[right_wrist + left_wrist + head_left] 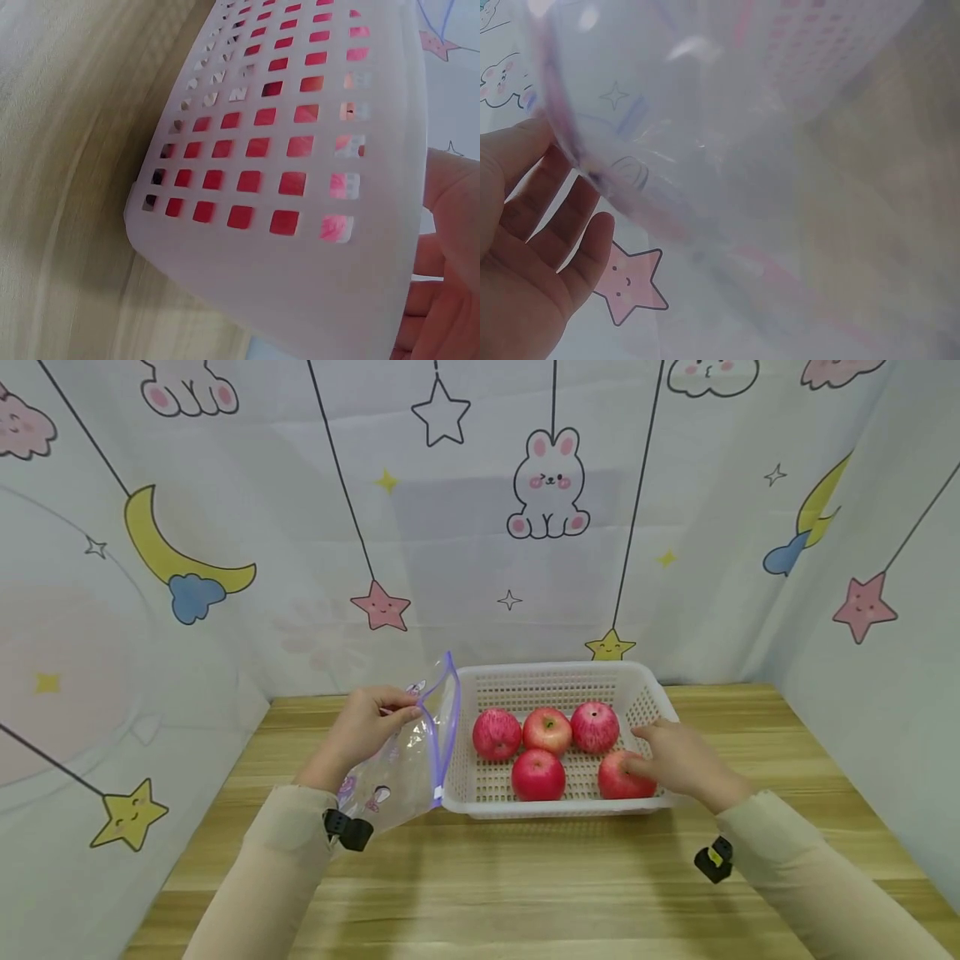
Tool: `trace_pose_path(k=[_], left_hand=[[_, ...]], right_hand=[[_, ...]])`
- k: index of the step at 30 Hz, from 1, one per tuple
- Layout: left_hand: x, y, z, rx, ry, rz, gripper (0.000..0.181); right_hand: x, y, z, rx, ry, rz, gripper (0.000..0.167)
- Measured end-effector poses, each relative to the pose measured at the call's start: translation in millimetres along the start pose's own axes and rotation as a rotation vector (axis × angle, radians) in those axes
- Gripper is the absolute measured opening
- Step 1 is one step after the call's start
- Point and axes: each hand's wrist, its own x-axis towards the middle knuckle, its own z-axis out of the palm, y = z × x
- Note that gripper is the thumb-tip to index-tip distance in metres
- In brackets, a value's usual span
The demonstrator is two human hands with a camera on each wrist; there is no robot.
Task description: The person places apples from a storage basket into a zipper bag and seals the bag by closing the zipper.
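Observation:
My left hand (365, 727) pinches the upper edge of a clear zip bag (408, 768) with a purple zip strip and small printed figures. The bag's mouth gapes toward the basket; in the left wrist view the film of the bag (727, 150) spreads out from my thumb and fingers. My right hand (682, 760) reaches over the right rim of a white plastic basket (555, 810). Its thumb lies over the front right apple (622, 779), with the other fingers spread behind it. Whether they touch the apple is hidden.
More red apples sit in the basket: a back left apple (497, 735), a back middle apple (547, 731), a back right apple (595, 727) and a front apple (538, 775). The basket stands on a wooden table (525, 893), before a printed curtain (465, 527).

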Motion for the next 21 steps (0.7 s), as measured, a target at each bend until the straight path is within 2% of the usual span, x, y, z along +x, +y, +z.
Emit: trace_pose_path(k=[5, 9, 16, 21], left_hand=[[-0.5, -1.0, -0.4, -0.007, -0.005, -0.001, 0.022], [-0.9, -0.4, -0.3, -0.005, -0.004, -0.007, 0.022], [-0.4, 0.1, 1.1, -0.005, 0.005, -0.010, 0.023], [-0.3, -0.2, 2.1, -0.007, 0.007, -0.024, 0.023]], right_hand=[[0.8, -5.0, 1.8, 0.037, -0.072, 0.016, 0.068], [3.4, -5.4, 5.2, 0.069, -0.107, -0.012, 0.074], [6.9, -4.5, 13.7, 0.065, -0.123, -0.077, 0.068], [9.1, -3.9, 19.1, 0.033, -0.130, -0.085, 0.074]])
